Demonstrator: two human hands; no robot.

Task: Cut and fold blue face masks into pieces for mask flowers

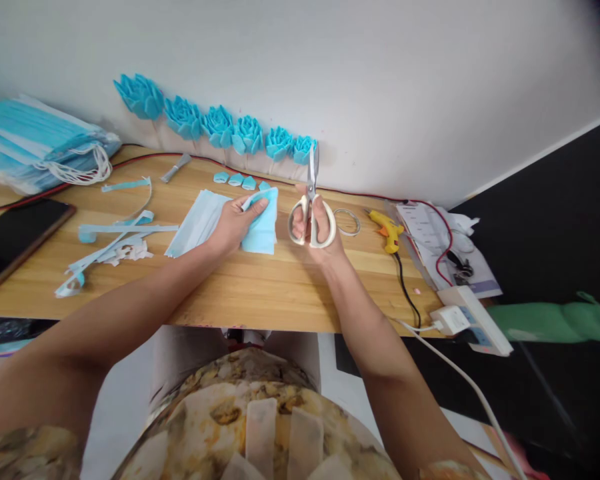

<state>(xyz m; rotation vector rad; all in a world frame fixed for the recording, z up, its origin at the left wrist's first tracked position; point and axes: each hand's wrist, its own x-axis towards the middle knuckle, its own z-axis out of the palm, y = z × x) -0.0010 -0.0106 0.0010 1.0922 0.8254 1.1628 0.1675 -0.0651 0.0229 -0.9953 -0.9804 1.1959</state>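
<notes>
My left hand (233, 225) pinches a folded piece of blue mask fabric (261, 230), thumb on top. Under and beside that hand lies a stack of pale blue fabric sheets (200, 217). My right hand (320, 230) has its fingers through the white handles of a pair of scissors (311, 187), whose blades point up toward the wall, a little right of the fabric and apart from it. Just beyond the left hand several small folded blue pieces (235, 179) sit in a row. Blue fabric flowers (219, 125) on thin stems lean against the wall.
Packed blue masks (40, 140) and a phone (23, 233) lie at left, near cut strips and scraps (115, 243). A tape ring (347, 222), yellow glue gun (387, 231), papers (430, 233) and power strip (475, 320) are at right. A red-black cable (200, 157) runs along the wall.
</notes>
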